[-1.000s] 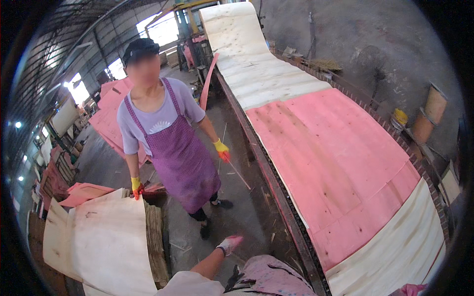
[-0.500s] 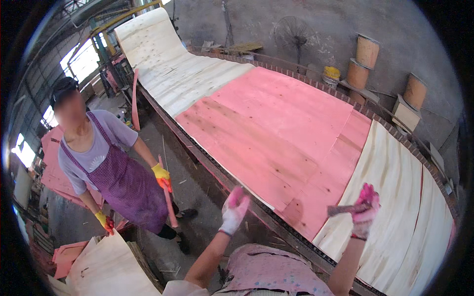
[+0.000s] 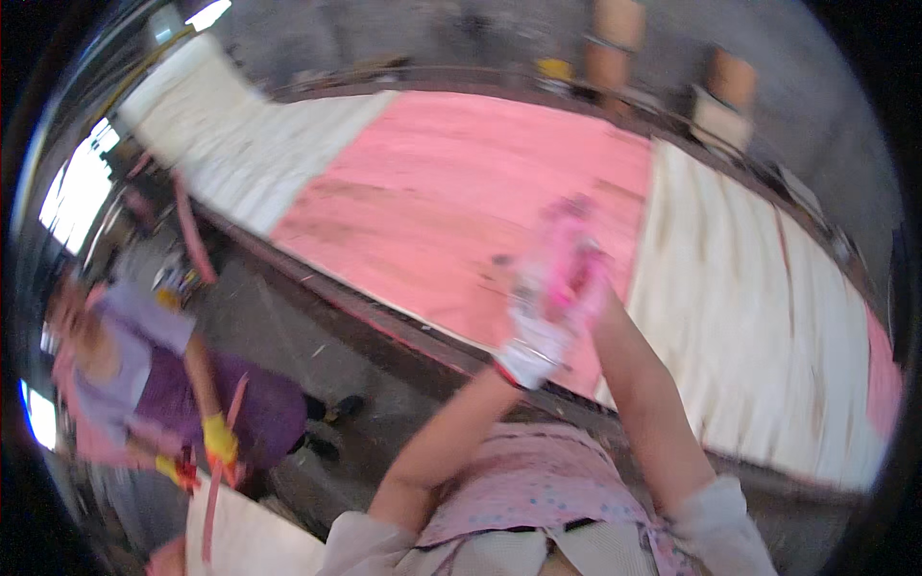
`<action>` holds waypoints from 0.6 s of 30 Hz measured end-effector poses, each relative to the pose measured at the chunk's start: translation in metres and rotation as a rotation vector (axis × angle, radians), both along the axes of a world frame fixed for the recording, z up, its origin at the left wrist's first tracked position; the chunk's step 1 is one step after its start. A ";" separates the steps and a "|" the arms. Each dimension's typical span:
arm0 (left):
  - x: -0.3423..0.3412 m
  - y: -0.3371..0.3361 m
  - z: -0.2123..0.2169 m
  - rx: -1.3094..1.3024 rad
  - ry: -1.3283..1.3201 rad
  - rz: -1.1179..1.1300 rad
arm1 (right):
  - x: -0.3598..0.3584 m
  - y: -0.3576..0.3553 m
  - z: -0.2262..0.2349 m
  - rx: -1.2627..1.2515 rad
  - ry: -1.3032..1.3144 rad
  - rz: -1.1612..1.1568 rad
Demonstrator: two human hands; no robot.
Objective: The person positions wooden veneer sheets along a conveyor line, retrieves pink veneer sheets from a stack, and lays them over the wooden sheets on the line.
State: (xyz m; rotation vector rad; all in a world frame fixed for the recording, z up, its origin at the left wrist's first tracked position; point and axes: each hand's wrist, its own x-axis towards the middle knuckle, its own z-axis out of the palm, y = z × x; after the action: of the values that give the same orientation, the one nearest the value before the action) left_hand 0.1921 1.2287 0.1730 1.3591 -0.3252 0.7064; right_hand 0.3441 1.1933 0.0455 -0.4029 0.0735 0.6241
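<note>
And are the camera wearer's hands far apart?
No, the left hand and right hand are close together over the pink sheet.

Matt, knitted-looking cloth makes up the pink-stained white work gloves (image 3: 534, 351), the fingers (image 3: 565, 235) themselves blurred. Beneath and left of the fingers, the broad pink wood-veneer sheet (image 3: 451, 182) looks matt and fairly smooth; to their right, the long cream wood-veneer sheet (image 3: 730, 307) is dull, grained and rippled. Below them, the pink flower-patterned apron (image 3: 538, 480) is soft, matt cloth; far left of them, the purple apron (image 3: 252, 408) also looks like cloth.

Brown cylinders (image 3: 732, 79), grey wall (image 3: 684, 43)
</note>
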 end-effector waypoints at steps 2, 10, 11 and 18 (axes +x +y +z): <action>-0.004 -0.005 0.047 0.230 -0.078 0.283 | 0.054 0.004 -0.007 -0.173 -0.019 -0.131; 0.017 -0.023 0.069 0.844 -0.392 0.545 | 0.068 0.059 0.025 -0.177 0.154 -0.235; 0.015 -0.032 0.072 0.911 -0.429 0.521 | 0.069 0.060 0.030 -0.177 0.149 -0.246; -0.018 -0.089 0.072 0.665 -0.471 0.309 | 0.040 0.088 0.014 -0.178 0.313 -0.248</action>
State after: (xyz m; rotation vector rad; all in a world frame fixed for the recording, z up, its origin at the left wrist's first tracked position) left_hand 0.1738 1.1399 0.2448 1.8850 -0.7858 1.2531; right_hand 0.3843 1.2816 0.0593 -0.4566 0.4737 0.4316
